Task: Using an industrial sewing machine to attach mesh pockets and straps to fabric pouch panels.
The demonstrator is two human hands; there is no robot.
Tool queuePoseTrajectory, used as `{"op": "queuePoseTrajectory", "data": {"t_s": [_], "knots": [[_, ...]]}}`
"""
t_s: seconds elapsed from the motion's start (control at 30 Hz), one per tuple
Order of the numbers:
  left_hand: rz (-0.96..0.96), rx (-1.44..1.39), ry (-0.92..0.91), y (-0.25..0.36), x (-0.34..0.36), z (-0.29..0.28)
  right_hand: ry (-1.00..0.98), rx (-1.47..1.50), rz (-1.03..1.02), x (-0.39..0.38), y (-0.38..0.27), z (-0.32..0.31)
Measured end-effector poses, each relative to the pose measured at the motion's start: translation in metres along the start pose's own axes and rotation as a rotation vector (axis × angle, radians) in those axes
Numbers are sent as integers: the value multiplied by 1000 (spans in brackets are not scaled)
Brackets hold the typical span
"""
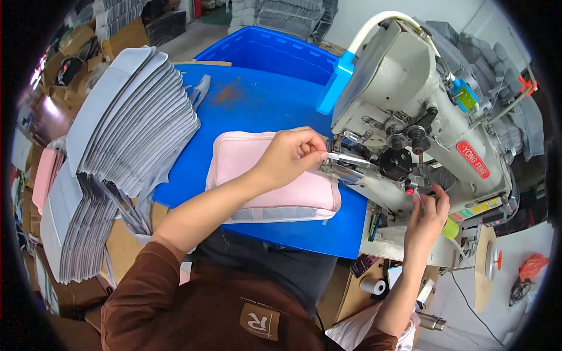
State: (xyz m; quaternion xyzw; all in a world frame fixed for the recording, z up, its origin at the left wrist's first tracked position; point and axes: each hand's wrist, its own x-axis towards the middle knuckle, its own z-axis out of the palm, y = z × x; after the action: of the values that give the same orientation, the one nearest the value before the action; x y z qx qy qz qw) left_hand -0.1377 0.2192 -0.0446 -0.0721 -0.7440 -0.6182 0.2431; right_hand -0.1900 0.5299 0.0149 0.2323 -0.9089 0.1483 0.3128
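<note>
Blue tabletop (275, 102); left grip (287, 157) pinched on pale strip (349, 158).

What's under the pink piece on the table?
Blue tabletop shows past the left and near edges of the pink piece; anything directly beneath it is covered.

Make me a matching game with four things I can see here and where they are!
Things:
1. pink piece
2. white spool
3. blue bin
4. right hand

Places:
A. beyond the far edge of the table
B. fingers up near the sewing machine's little red knob
C. lying flat on the blue table
D. low down, in the picture below the machine

Right pairs: 1-C, 2-D, 3-A, 4-B
</note>
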Motion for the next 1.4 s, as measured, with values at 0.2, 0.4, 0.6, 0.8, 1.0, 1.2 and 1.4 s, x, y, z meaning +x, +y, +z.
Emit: {"op": "queuePoseTrajectory", "data": {"t_s": [0.2,0.4,0.6,0.8,1.0,1.2,1.4], "knots": [[-197,-206,-141,-2,13,8,34,-43,-59,-2,12,-12],[-199,44,-126,4,-3,-3,222,-166,-135,-8,-7,-10],[14,873,-657,-22,-124,-35,-458,377,-363,-52,-99,33],[86,938,-648,-4,-165,-88,-708,583,-496,-99,-131,87],[174,1286,170,89,-136,-189,-711,689,-625,-108,-139,88],[-51,1823,628,100,-110,-281,-817,657,-557,-108,-140,79],[242,1694,494,153,-133,-246,-571,679,-478,-84,-142,64]]}}
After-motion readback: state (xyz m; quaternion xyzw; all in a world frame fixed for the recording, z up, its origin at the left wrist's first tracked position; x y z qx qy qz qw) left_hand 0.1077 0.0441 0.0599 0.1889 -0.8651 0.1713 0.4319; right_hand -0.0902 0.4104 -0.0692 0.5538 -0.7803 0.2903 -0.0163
